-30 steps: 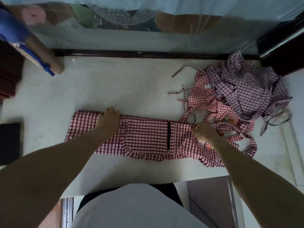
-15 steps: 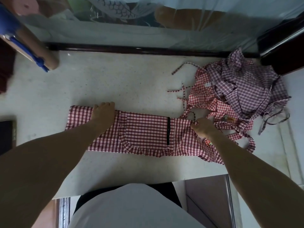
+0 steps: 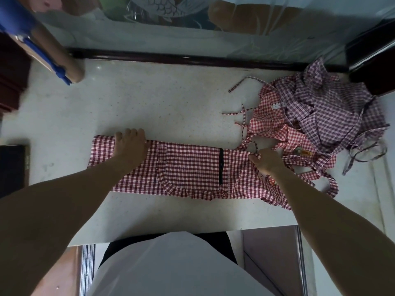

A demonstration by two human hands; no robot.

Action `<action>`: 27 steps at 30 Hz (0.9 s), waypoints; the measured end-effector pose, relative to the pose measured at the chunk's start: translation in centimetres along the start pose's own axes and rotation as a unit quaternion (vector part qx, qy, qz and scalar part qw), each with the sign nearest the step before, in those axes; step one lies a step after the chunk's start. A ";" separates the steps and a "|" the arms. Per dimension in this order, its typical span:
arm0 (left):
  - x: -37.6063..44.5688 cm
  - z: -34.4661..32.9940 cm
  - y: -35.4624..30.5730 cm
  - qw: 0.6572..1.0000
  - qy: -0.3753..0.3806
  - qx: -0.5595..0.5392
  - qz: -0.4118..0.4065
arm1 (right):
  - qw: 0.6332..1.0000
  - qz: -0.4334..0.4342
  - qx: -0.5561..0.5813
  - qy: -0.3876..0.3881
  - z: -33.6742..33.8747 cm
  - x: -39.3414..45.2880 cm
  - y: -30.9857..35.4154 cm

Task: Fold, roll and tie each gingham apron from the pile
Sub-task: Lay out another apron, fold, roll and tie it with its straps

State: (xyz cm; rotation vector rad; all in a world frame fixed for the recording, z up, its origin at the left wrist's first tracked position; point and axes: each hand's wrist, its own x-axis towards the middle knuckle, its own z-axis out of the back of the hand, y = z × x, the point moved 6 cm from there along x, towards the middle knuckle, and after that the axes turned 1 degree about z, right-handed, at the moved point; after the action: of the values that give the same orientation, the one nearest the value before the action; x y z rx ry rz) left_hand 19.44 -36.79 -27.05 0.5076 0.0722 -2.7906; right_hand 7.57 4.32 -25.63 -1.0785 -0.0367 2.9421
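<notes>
A red gingham apron point(image 3: 192, 169) lies folded into a long strip across the white table point(image 3: 149, 107), with a ruffled pocket and a black trim line showing. My left hand point(image 3: 130, 144) rests flat on the strip's far edge near its left end. My right hand point(image 3: 267, 161) pinches the cloth at the strip's far right edge, where the ties begin. A pile of gingham aprons point(image 3: 316, 116), red and purple, lies at the right with loose ties trailing toward the strip.
A brown roll with a blue handle point(image 3: 53, 54) juts in at the back left. A dark flat object point(image 3: 12, 167) sits at the left edge. A black box point(image 3: 372, 60) stands at the back right. Plastic sheeting hangs behind the table.
Both hands have kept their hold on the strip's far edge. The left hand has slid a little left along it; the right hand's fingers now pinch the cloth.
</notes>
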 end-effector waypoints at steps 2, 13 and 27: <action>-0.9 0.4 -0.3 0.999 -0.029 0.014 0.015 | 0.993 -0.019 -0.010 -0.114 0.9 -0.8 0.4; -6.9 -5.9 0.8 0.980 0.076 -0.104 0.152 | 0.965 0.253 -0.027 -0.060 -8.3 -8.2 15.5; -5.5 0.0 -3.5 0.985 0.071 -0.079 0.136 | 0.980 0.170 -0.093 -0.035 -10.0 -7.8 6.3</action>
State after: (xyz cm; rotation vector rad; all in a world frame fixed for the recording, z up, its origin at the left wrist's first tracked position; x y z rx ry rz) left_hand 23.30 -31.92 -25.16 0.6242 0.2336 -2.4558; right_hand 19.98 -1.90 -28.39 -1.1006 -0.1434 3.3408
